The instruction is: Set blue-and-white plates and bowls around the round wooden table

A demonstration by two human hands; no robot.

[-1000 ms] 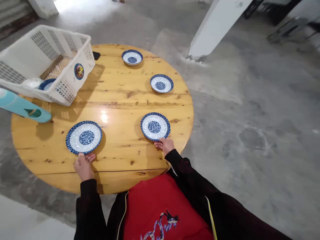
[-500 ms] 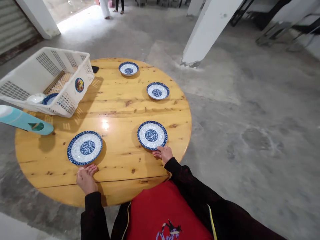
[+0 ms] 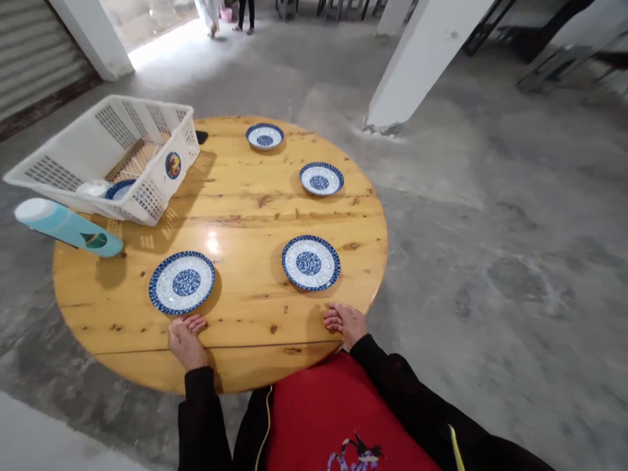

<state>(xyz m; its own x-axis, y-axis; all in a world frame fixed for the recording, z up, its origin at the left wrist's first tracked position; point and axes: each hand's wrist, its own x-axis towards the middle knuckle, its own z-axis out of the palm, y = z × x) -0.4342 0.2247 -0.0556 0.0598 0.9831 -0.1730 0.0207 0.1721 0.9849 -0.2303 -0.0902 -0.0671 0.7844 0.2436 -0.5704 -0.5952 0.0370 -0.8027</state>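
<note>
A blue-and-white plate (image 3: 182,282) lies on the round wooden table (image 3: 245,320) at the near left. Just below its rim is my left hand (image 3: 187,341), fingers loosely stretched and holding nothing; whether they touch the rim I cannot tell. To the right lies a second matching plate (image 3: 311,263). My right hand (image 3: 346,324) is a little below and right of it, apart from it, with relaxed fingers and nothing in them. Farther back on the right sits another such plate (image 3: 321,178), and one more plate (image 3: 265,136) is near the far edge.
A white plastic basket (image 3: 171,186) at the left holds a bowl (image 3: 94,188), a plate (image 3: 120,190) and a bundle of sticks. Beside it stands a light-blue cylinder (image 3: 69,226). A dark phone-like object (image 3: 201,137) lies behind. A pillar (image 3: 422,65) rises beyond the table; people's legs show far back.
My right hand has let go of the right plate and drawn back toward the table's near edge. My left hand stays by the left plate. The whole view has shifted slightly.
</note>
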